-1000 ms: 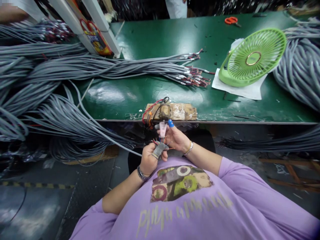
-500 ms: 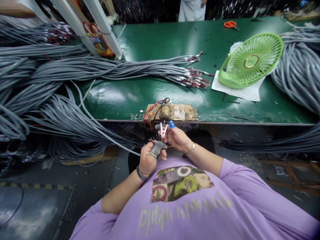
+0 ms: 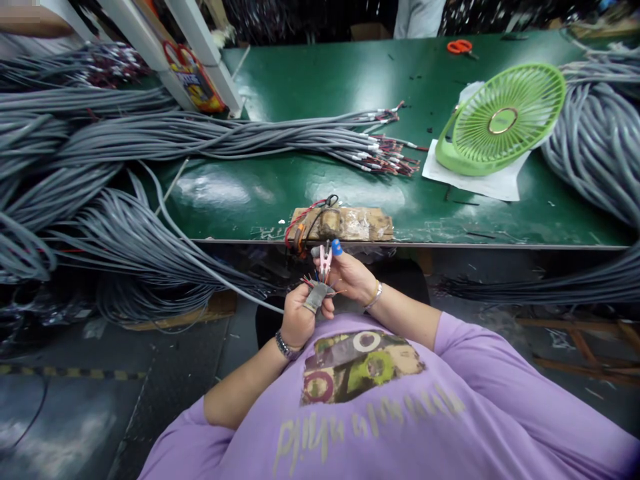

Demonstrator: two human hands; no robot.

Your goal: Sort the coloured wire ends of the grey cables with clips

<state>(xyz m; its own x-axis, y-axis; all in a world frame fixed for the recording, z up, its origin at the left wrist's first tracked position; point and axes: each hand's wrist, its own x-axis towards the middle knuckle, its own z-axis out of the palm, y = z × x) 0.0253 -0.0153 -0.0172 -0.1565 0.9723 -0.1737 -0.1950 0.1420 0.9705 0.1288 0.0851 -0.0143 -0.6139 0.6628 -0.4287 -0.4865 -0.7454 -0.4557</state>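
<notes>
My left hand (image 3: 297, 319) is closed round the end of a grey cable (image 3: 200, 267), its taped thumb pressed on top, and thin coloured wires (image 3: 311, 283) fan out above the fist. My right hand (image 3: 350, 275), with a blue cover on the forefinger tip, pinches a small pink clip (image 3: 325, 257) right at those wire ends. Both hands sit close together below the table's front edge, just under a wooden block (image 3: 345, 224) that carries red and black leads.
A green table (image 3: 325, 73) bears a long bundle of grey cables (image 3: 225, 137) with stripped ends, a green fan (image 3: 500, 117) on white paper, and orange scissors (image 3: 459, 46). More cable heaps hang at the left (image 3: 75, 220) and right (image 3: 595, 140). Another person stands behind the table (image 3: 417, 17).
The pink clip has closed and come down onto the wire ends. The person behind the table has moved to the right. My hands have stayed in about the same place.
</notes>
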